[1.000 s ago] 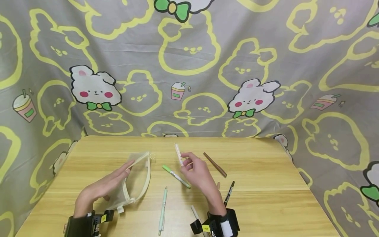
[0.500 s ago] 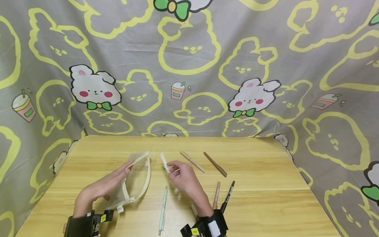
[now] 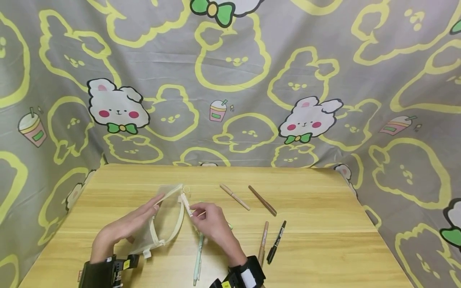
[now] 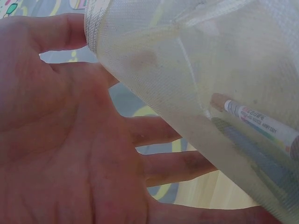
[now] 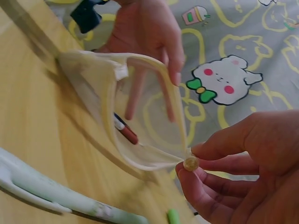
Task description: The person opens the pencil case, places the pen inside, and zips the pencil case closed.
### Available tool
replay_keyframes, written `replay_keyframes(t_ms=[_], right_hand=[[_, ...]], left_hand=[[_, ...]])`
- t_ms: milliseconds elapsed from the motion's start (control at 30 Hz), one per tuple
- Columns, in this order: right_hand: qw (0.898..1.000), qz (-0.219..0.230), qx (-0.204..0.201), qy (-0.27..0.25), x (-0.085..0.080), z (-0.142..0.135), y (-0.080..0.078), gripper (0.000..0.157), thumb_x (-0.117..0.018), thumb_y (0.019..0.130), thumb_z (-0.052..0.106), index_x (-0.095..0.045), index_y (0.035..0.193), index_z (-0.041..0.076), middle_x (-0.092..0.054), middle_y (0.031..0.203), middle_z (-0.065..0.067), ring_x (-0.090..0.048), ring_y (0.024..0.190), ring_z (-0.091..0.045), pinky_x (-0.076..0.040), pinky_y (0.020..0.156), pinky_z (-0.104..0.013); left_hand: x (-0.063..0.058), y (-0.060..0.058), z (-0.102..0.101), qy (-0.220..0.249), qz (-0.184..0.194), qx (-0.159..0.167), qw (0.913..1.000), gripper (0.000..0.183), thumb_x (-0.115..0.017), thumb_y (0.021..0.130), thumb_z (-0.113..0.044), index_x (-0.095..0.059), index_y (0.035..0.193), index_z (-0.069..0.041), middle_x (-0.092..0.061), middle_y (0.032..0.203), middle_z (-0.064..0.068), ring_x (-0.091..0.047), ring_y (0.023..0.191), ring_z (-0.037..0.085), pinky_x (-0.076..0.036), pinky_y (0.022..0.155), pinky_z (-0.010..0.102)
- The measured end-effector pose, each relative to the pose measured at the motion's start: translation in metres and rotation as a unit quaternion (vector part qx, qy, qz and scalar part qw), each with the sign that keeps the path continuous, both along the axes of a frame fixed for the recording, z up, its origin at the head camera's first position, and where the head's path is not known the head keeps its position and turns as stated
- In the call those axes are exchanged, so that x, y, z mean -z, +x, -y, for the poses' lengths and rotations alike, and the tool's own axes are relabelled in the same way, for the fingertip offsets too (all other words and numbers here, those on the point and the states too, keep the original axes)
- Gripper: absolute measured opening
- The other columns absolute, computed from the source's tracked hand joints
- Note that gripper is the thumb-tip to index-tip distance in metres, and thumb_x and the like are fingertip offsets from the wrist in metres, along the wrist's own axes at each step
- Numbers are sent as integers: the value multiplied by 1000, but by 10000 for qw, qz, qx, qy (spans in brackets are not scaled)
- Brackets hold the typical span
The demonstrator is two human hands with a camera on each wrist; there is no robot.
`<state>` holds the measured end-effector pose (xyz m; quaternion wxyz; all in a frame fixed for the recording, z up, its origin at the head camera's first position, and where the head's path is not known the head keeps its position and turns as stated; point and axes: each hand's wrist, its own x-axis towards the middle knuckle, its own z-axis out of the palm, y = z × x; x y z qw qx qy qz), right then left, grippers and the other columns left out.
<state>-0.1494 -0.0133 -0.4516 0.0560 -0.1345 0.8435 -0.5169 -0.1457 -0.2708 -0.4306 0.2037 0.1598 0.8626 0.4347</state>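
We're pinching a white pen (image 3: 185,204) btwn thumb & fingers of our R hand (image 3: 211,221), holding it at the mesh pouch (image 3: 177,229)'s open mouth, nr the rim's corner; can't tell if touching. We're resting our L hand (image 3: 124,224) against the pouch, fingers spread. A brown-ended marker (image 4: 261,123) is lying inside; a mint pen (image 3: 197,260) & black pen (image 3: 277,242) are lying on the table (image 3: 313,196).

Grey cloth (image 3: 252,100) hangs L, R & rear of the desk (image 3: 324,200), printed w/ yel. animal outlines (image 3: 232,86), white bunnies (image 3: 119,106) in grn. bows, & pink drink cups (image 3: 218,114). Cloth's a bit creased. Desktop's lt. wood-grain, plank-style. Light's soft, fairly even throughout.
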Motion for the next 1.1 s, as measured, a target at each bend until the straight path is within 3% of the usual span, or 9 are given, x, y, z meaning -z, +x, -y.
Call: replay_keyframes(t_ms=[67, 133, 200, 333, 433, 567, 700, 867, 1100], right_hand=[[10000, 37, -22, -57, 3, 4, 1, 24, -69, 87, 5, -74, 111, 4, -69, 86, -1, -66, 75, -12, -57, 58, -20], [9999, 40, -58, -102, 6, 8, 1, 24, -69, 87, 5, -74, 110, 3, -69, 86, -1, -67, 73, -12, -57, 56, -19], [9998, 92, -60, -148, 8, 12, 2, 24, -70, 87, 5, -74, 110, 2, -69, 86, -1, -67, 73, -12, -57, 55, -18], [9997, 109, -20, -195, 11, 19, 2, 27, -70, 86, 6, -73, 112, 1, -70, 87, -3, -67, 71, -11, -56, 54, -18], [9994, 189, -52, -301, 11, 25, 1, 28, -70, 86, 6, -72, 113, 0, -70, 88, -3, -67, 69, -8, -56, 52, -18], [9979, 357, -127, -519, 10, 36, -2, 30, -70, 85, 4, -71, 115, -3, -69, 88, -5, -66, 63, -6, -55, 49, -17], [9976, 434, -74, -533, 11, 48, -4, 29, -71, 83, 2, -73, 111, -3, -70, 84, -4, -63, 59, -3, -51, 48, -15], [9973, 525, 12, -520, 10, 58, -4, 25, -71, 83, 3, -75, 108, -2, -72, 82, -3, -64, 55, -6, -51, 47, -15], [9913, 931, -318, -876, 8, 63, -2, 24, -67, 92, 9, -73, 113, -2, -76, 97, -7, -71, 84, -14, -63, 70, -26]], left_hand=[[-1, 1, 0, 23, 227, -128, 9997, 59, -24, 110, -35, -5, 160, -11, 2, 160, 29, -7, 136, 61, -37, 76, 86], [-1, 1, 0, 33, 283, -150, 9995, 59, -25, 110, -36, -5, 160, -13, 3, 160, 28, -6, 136, 62, -38, 74, 86], [-1, 1, 0, 59, 213, -115, 9997, 59, -25, 110, -35, -5, 160, -12, 3, 160, 28, -5, 136, 61, -36, 78, 86], [1, 0, 0, 4, -265, 90, 9996, 57, -22, 111, -30, -7, 159, -3, -1, 159, 31, -7, 139, 56, -16, 98, 84], [1, 0, 0, -20, -264, 102, 9996, 57, -22, 111, -31, -7, 159, -3, -1, 159, 31, -8, 138, 56, -17, 97, 85], [-1, 1, 0, 25, 248, -135, 9996, 59, -23, 110, -37, -5, 160, -13, 3, 161, 28, -7, 135, 62, -38, 78, 85], [-2, 2, 0, 91, 846, -453, 9953, 60, -26, 108, -43, -4, 161, -24, 7, 162, 24, -6, 130, 69, -52, 54, 71], [-1, 1, 2, 104, 825, -400, 9957, 59, -25, 109, -42, -3, 160, -25, 10, 162, 23, -3, 130, 70, -51, 54, 72], [-2, 1, 2, 137, 828, -401, 9957, 58, -25, 109, -42, -4, 160, -26, 9, 162, 22, -3, 130, 69, -50, 55, 74]])
